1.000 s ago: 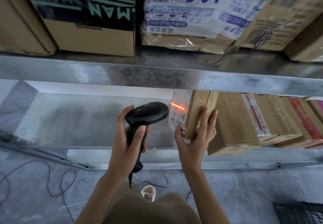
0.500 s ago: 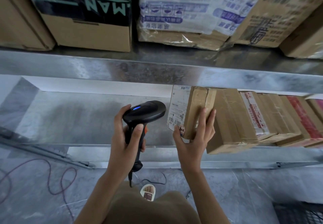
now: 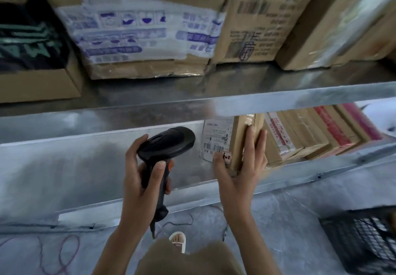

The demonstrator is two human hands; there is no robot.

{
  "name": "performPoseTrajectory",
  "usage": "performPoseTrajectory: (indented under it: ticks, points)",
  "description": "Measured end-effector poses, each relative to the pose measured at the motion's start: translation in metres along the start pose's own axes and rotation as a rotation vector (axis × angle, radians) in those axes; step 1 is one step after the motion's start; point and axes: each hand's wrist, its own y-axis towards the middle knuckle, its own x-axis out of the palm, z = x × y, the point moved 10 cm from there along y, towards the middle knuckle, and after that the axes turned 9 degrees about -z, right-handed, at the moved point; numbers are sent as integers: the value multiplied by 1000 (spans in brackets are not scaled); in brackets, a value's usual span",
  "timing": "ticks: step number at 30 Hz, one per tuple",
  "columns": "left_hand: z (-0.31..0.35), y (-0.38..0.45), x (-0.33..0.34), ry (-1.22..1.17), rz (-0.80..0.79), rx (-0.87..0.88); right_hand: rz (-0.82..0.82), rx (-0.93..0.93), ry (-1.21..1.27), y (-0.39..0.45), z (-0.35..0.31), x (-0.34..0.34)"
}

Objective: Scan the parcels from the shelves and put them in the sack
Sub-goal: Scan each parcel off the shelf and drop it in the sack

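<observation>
1. Overhead, the upper metal shelf (image 3: 278,96) carries four large cardboard boxes in a row: a black-printed one (image 3: 32,45) at the left, a wide one with a white and blue label (image 3: 139,32), a brown printed one (image 3: 263,21), and a taped one (image 3: 342,24) at the right.
2. Below it, the lower metal shelf (image 3: 85,167) holds one row of small parcels (image 3: 310,137) standing on edge at its right part; the blurred frame does not allow a sure count.
3. One black mesh basket (image 3: 368,240) sits on the floor at the lower right.
4. One parcel (image 3: 237,141), brown with a white barcode label, stands at the left end of that row.
5. One right hand (image 3: 242,167) grasps this parcel, thumb on the label side, fingers laid along its brown face.
6. One left hand (image 3: 141,178) is clenched round the handle of one black barcode scanner (image 3: 167,144), whose head lies just beside the label.
7. One sandalled foot (image 3: 177,240) shows on the grey floor.
</observation>
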Motion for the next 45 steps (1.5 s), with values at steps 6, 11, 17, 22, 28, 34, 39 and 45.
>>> performPoseTrajectory:
  ticks: [6, 11, 17, 22, 28, 34, 39, 45]
  points:
    - [11, 14, 82, -25, -189, 24, 159, 5, -124, 5, 11, -86]
    - [23, 13, 181, -59, -347, 51, 276, 103, -173, -3, 56, -168]
    - [28, -10, 320, -83, -529, 56, 397, 228, -213, -30, 134, -284]
    - [17, -37, 432, -70, -652, 19, 481, 347, -187, -62, 202, -381]
    - [-3, -66, 554, -53, -806, -47, 621, 507, -196, -116, 265, -487]
    - [-1, -87, 664, -54, -991, -14, 757, 640, -174, -144, 316, -546]
    - [-11, -85, 756, -67, -1086, -24, 774, 725, -159, -132, 364, -583]
    - [-30, -64, 872, -114, -1142, -23, 838, 804, -199, -99, 427, -648]
